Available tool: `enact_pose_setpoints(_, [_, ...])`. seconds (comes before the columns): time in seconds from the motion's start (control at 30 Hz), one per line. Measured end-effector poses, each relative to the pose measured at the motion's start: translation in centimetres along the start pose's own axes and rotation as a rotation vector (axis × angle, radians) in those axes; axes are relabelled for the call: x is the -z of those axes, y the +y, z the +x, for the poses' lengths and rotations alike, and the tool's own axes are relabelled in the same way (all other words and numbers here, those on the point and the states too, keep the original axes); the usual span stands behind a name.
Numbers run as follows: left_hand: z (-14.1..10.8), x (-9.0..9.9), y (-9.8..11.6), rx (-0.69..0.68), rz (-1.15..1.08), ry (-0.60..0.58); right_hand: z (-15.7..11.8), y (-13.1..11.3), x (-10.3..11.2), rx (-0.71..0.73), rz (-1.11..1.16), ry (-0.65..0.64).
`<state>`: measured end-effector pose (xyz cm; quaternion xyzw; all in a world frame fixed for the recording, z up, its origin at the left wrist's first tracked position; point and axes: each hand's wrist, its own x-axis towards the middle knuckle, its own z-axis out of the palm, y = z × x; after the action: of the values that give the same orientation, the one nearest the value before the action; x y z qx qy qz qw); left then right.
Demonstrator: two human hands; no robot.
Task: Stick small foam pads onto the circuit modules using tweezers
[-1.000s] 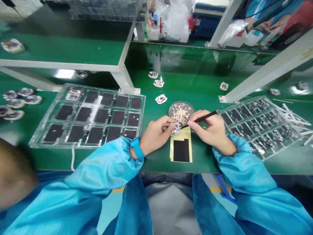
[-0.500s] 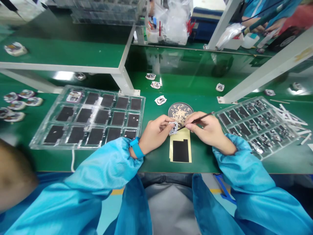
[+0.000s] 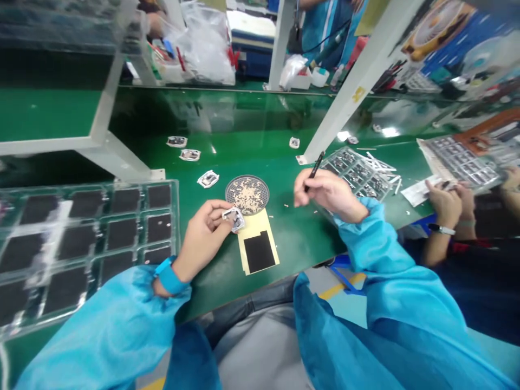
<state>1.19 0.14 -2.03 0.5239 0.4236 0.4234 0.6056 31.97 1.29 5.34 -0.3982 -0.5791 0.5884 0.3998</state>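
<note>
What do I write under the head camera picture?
Left hand holds a small white part, right hand a black tool, over a green table.

Can't make out the tiny parts inside the small white-and-silver housing (image 3: 238, 219), and the left hand (image 3: 205, 233) covers some of it. Slim black stick-shaped tool (image 3: 318, 164): lower end's lost in the right hand (image 3: 327, 194). Big clear plastic tray with black pockets (image 3: 175, 201) runs off the left edge; smaller clear plastic tray (image 3: 358, 161) is partly behind the right hand.
</note>
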Motion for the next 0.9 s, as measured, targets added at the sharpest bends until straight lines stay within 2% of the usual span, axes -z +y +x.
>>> enact_pose_setpoints(0.03, [0.0,0.0,-0.1,-0.007,-0.012,-0.007,-0.5,-0.7,1.9,-0.036,-0.166,0.107])
enact_pose_setpoints(0.1, [0.0,0.0,-0.2,-0.024,-0.002,-0.006,-1.6,-1.8,6.4,-0.103,-0.702,0.417])
enact_pose_setpoints(0.13, [0.0,0.0,-0.2,-0.032,0.016,-0.002,-2.1,-2.1,8.9,-0.168,-1.0,0.564])
enact_pose_setpoints(0.17, [0.0,0.0,-0.2,-0.04,0.043,0.002,-2.5,-2.1,11.3,-0.295,-1.229,0.668])
enact_pose_setpoints(0.2, [0.0,0.0,-0.2,-0.043,0.078,0.004,-3.0,-1.9,13.5,-0.484,-1.352,0.672])
enact_pose_setpoints(0.23, [0.0,0.0,-0.2,-0.042,0.12,0.005,-3.5,-1.4,15.5,-0.659,-1.386,0.599])
enact_pose_setpoints(0.27, [-0.1,0.0,-0.2,-0.034,0.164,0.005,-3.9,-0.9,17.1,-0.752,-1.404,0.562])
enact_pose_setpoints(0.33, [-0.1,0.0,-0.1,-0.001,0.222,-0.001,-4.7,0.4,19.3,-0.804,-1.422,0.568])
enact_pose_setpoints(0.47, [-0.2,-0.3,0.2,0.051,0.22,-0.02,-6.0,2.4,20.6,-0.7,-1.432,0.646])
enact_pose_setpoints(0.63, [-0.2,-0.6,0.8,0.083,0.196,-0.025,-6.5,3.0,21.2,-0.538,-1.391,0.568])
enact_pose_setpoints(0.8, [-0.2,-0.5,0.8,0.121,0.12,-0.047,-6.6,2.1,21.2,-0.51,-1.26,0.557])
enact_pose_setpoints(0.9, [-0.3,-0.5,0.9,0.128,0.093,-0.047,-6.1,0.5,19.3,-0.429,-1.185,0.592])
